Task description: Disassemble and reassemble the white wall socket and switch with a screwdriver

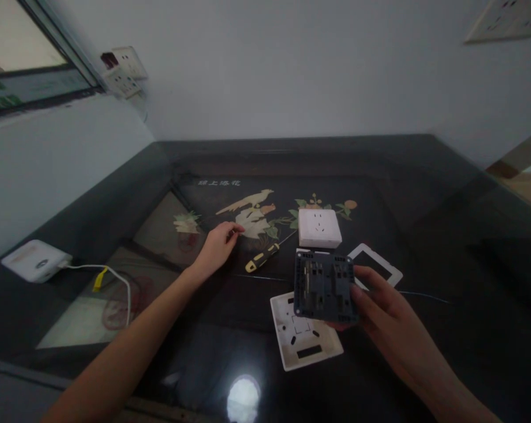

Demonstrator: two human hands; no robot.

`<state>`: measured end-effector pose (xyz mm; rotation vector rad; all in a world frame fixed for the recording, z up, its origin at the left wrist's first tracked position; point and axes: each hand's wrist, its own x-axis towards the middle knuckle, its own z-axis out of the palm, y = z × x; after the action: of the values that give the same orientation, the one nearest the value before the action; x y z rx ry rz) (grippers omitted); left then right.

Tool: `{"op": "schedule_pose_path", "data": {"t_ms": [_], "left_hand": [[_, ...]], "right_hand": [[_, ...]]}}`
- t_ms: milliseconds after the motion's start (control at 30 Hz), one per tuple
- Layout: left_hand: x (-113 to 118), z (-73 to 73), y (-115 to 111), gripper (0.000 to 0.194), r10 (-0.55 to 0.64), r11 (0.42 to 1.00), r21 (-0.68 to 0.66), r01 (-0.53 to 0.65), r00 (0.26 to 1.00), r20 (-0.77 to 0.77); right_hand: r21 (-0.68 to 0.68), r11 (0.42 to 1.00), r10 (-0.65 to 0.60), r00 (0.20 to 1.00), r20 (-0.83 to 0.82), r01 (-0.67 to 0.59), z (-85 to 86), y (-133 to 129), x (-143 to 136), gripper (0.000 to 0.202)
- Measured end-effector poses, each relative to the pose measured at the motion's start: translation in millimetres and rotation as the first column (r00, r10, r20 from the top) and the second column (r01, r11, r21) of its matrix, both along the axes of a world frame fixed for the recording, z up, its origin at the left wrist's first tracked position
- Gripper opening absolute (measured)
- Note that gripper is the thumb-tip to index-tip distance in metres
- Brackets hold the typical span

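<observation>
My right hand [373, 299] grips a dark socket module [324, 286] by its right side, its back with metal contacts showing, raised above a white mounting box [307, 343]. My left hand [221, 241] rests over the table left of a yellow and black screwdriver [262, 257], its thumb and fingers curled together; whatever may be between them is too small to make out. Behind the module sits a white socket [319, 228]. A white frame [391, 268] lies to the right, partly behind my right fingers.
The dark glossy table [230, 311] has a bird and flower pattern. At the left lies a white device [36, 260] with a white cable [127, 288] and yellow tag [99, 279]. Wall sockets [124, 73] show behind.
</observation>
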<state>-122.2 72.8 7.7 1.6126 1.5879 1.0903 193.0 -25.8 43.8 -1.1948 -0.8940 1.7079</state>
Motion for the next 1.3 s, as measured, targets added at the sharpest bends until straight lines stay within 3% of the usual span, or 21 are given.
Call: {"op": "schedule_pose_path", "data": {"t_ms": [200, 400, 667, 833, 933, 967, 1000, 1033, 1067, 1100, 1133, 1200, 1233, 1267, 1300], "left_hand": [[1.6, -12.5, -2.9, 0.024, -0.064, 0.99, 0.1, 0.096, 0.956, -0.285], [-6.9, -15.0, -8.4, 0.021, -0.12, 0.975, 0.12, 0.188, 0.896, -0.428], [-10.1, -7.5, -10.0, 0.021, -0.148, 0.968, 0.117, 0.222, 0.881, -0.449], [4.2, 19.0, -25.3, 0.025, -0.073, 0.978, 0.16, 0.135, 0.935, -0.346], [29.4, 42.3, -52.7, 0.028, -0.142, 0.981, 0.11, 0.162, 0.975, -0.172], [39.2, 48.5, -63.2, 0.031, -0.251, 0.966, -0.029, 0.257, 0.959, 0.131], [48.8, 53.2, -73.5, 0.038, -0.296, 0.905, -0.151, 0.397, 0.845, 0.445], [57.5, 56.4, -82.9, 0.048, -0.281, 0.785, -0.233, 0.574, 0.665, 0.691], [64.9, 58.0, -91.0, 0.056, -0.206, 0.663, -0.246, 0.706, 0.489, 0.848], [70.6, 58.2, -97.5, 0.064, -0.125, 0.56, -0.232, 0.796, 0.358, 0.925], [74.4, 57.3, -102.3, 0.065, -0.045, 0.513, -0.228, 0.828, 0.291, 0.956], [77.1, 53.2, -107.3, 0.05, 0.082, 0.522, -0.258, 0.813, 0.253, 0.964], [76.6, 50.6, -108.1, 0.04, 0.128, 0.555, -0.291, 0.779, 0.266, 0.955], [75.4, 48.1, -108.0, 0.035, 0.163, 0.587, -0.327, 0.741, 0.287, 0.944], [73.8, 45.9, -107.4, 0.035, 0.19, 0.613, -0.362, 0.702, 0.313, 0.93]], "right_hand": [[-0.025, 0.999, 0.042, 0.999, 0.003, -0.042, -2.8, -1.9, -2.5, 0.051], [0.024, 1.0, 0.012, 1.0, -0.024, -0.011, -2.3, -1.9, -1.5, 0.044], [0.095, 0.994, -0.043, 0.998, -0.036, 0.047, -5.7, 0.8, 2.9, 0.039], [0.29, 0.953, -0.105, 0.994, 0.028, 0.092, -7.7, 1.9, 5.1, 0.031], [0.527, 0.84, -0.259, 0.948, 0.185, 0.127, -2.6, -1.5, 6.3, 0.022], [0.621, 0.775, -0.331, 0.914, 0.236, 0.12, -0.1, -3.0, 6.5, 0.021], [0.71, 0.7, -0.386, 0.878, 0.283, 0.079, 2.7, -4.4, 6.5, 0.022], [0.787, 0.617, -0.408, 0.852, 0.329, -0.008, 5.6, -5.5, 6.2, 0.024], [0.842, 0.526, -0.408, 0.832, 0.375, -0.122, 8.4, -6.3, 5.4, 0.026], [0.872, 0.421, -0.392, 0.816, 0.424, -0.251, 10.9, -6.6, 4.0, 0.026], [0.875, 0.307, -0.374, 0.798, 0.473, -0.374, 12.9, -6.3, 2.2, 0.025], [0.834, 0.105, -0.358, 0.762, 0.539, -0.541, 15.1, -3.0, -2.2, 0.02], [0.812, 0.043, -0.357, 0.75, 0.557, -0.583, 15.1, 0.1, -4.0, 0.019], [0.794, 0.014, -0.348, 0.742, 0.573, -0.607, 14.2, 4.2, -5.0, 0.02], [0.783, 0.022, -0.331, 0.734, 0.593, -0.622, 12.4, 9.4, -4.8, 0.021]]}}
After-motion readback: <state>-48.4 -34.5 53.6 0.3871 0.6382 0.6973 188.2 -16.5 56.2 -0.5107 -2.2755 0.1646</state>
